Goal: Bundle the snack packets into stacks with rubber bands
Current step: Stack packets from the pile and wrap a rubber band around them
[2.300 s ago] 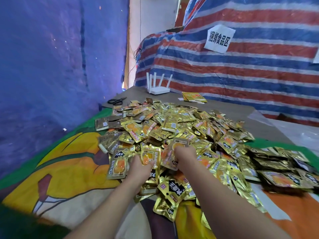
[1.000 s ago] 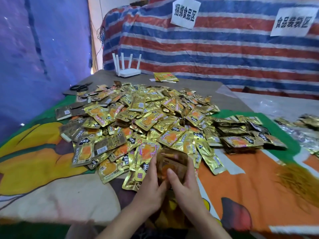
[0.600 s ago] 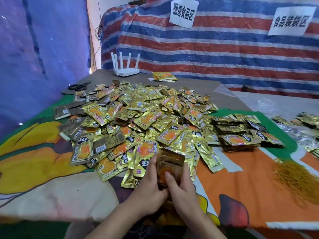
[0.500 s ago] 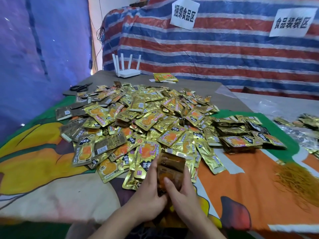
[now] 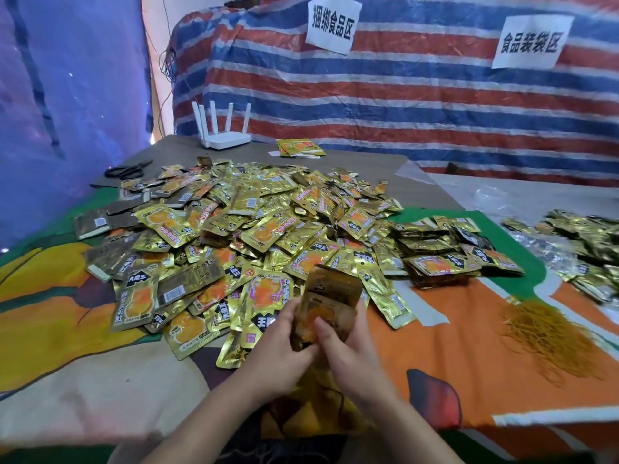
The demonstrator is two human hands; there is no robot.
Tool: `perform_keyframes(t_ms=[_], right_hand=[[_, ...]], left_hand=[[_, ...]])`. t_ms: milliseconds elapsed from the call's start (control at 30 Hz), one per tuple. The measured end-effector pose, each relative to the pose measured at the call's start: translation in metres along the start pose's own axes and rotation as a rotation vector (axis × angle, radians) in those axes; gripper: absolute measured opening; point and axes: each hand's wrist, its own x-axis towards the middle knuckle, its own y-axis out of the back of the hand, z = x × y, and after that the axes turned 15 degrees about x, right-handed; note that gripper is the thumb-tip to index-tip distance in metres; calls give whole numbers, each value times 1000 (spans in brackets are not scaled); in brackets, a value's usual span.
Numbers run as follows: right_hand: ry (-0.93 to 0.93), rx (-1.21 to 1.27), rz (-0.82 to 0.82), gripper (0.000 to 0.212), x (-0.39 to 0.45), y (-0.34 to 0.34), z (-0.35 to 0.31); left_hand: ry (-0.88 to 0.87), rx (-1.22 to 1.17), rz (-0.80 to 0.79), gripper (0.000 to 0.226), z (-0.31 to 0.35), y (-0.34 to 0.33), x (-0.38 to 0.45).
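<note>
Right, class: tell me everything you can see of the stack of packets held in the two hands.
The stack is a handful of flat foil snack packets, gold with an orange picture on the near face, pressed together face to face. It stands roughly upright, its top leaning slightly right, just above the near edge of the loose pile. The left hand grips its left side and the right hand its right and lower part, thumb across the front. No rubber band shows on it.
</note>
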Motion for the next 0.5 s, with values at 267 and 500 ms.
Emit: perform_keyframes(t_ms=[267,500], right_hand=[[-10,-46,21,34,5,29,-15],[19,-121,46,27,7,45,-22]], left_hand=[[0,-60,-117,61,23,-6,14],[31,-195,-175,43,34,-13,20]])
